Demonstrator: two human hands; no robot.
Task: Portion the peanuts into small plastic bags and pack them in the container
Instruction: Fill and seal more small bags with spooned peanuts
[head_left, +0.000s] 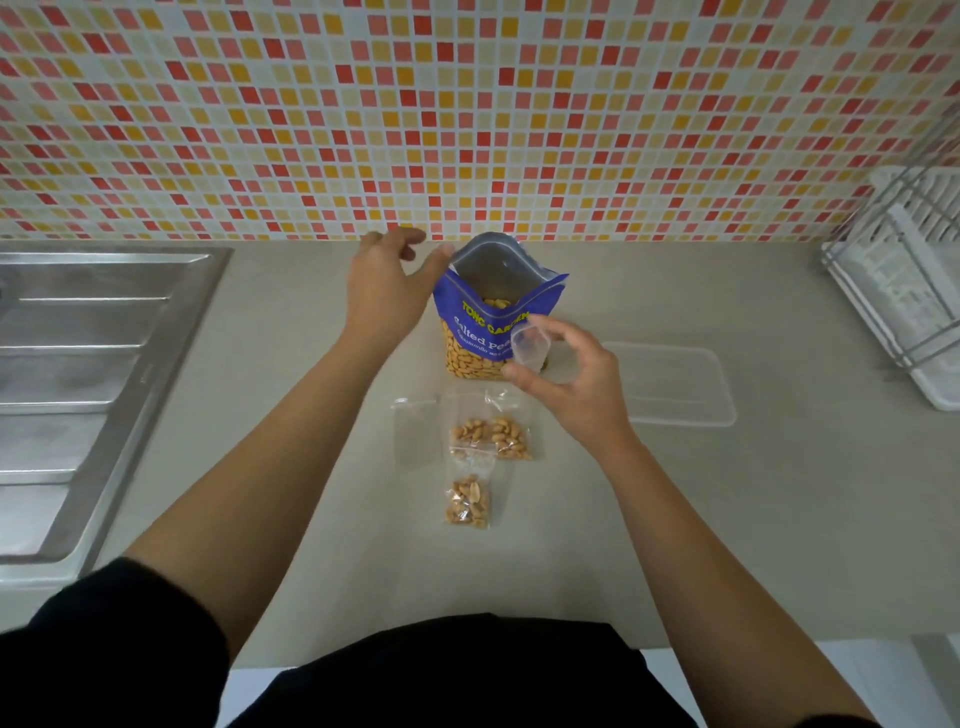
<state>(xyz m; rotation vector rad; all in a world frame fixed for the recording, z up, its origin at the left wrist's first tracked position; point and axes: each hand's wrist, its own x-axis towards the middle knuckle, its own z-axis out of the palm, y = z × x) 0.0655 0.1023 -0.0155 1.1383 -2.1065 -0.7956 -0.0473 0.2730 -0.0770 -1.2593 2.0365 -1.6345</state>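
Against a mosaic-tiled kitchen wall (467, 104), the open peanut pouch (483, 332) stands upright, left hand (384, 283), fingers loose, touching its rim, right hand (571, 374) pinching a clear cup (529, 349) before it, likely best dipped level with the mouth held wide — filled bags (491, 436) in front, container (675, 387) to its right.

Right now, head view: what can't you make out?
All head view.
Peanut bag label: right part hidden by small clear cup and right hand.
Cup contents: unclear, fingers cover part.
Clear container: lid or tub, too faint to tell.
Dish rack: cut off by right edge.
Sink: cut off by left edge.
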